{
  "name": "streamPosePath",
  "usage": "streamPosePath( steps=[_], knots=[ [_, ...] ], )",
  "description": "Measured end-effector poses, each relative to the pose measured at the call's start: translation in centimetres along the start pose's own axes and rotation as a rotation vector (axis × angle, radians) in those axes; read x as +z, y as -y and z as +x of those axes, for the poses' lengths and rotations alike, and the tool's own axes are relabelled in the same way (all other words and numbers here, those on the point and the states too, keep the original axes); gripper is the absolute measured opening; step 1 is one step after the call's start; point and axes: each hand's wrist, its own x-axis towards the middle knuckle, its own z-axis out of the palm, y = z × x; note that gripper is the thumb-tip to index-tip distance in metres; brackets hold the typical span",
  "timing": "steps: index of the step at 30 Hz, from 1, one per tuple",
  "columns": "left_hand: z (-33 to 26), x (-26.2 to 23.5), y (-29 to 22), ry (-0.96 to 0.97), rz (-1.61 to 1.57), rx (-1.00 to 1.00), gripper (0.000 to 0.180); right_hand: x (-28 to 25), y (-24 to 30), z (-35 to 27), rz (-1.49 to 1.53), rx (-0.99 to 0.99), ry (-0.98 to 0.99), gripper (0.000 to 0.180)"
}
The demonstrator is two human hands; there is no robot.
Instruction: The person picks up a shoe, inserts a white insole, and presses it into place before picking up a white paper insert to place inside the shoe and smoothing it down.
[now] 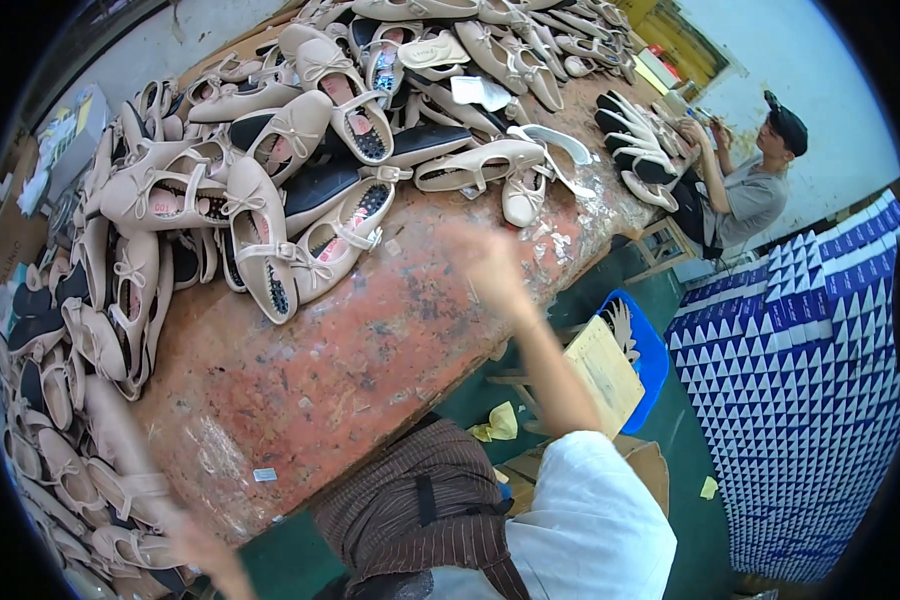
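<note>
My right hand (pixel 478 258) is over the worn reddish tabletop (pixel 300 370), a little in front of a beige strapped flat shoe (pixel 480 165) and a second small-looking shoe (pixel 523 195). Motion smears its fingers, and no held thing can be made out. At the lower left, my left hand (pixel 202 548) is blurred beside the piled shoes; a pale long shape (pixel 120 440) next to it is too smeared to name. Nearest the bare tabletop lie beige flats with bows and buckled straps (pixel 258 245), their insoles dark and dotted.
A large heap of beige shoes (pixel 200 170) covers the table's far and left sides. On the right, another person (pixel 755 190) sits holding a tool beside a row of shoes (pixel 635 150). Stacked blue-and-white boxes (pixel 800 400), a blue bin (pixel 653 360) and a wooden stool (pixel 605 375) stand right.
</note>
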Motion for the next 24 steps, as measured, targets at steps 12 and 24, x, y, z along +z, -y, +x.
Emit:
streamPosePath(
  steps=[12, 24],
  knots=[
    [24.7, 13.0, -17.0, 0.610, -0.627, -0.572, 0.043, -18.2, -26.2, 13.1, -0.692, 0.457, -0.397, 0.035],
    [16.1, 18.9, -20.2, 0.514, -0.626, -0.586, 0.039, -16.2, -29.0, 10.0, 0.127, 0.572, -0.366, 0.038]
  ],
)
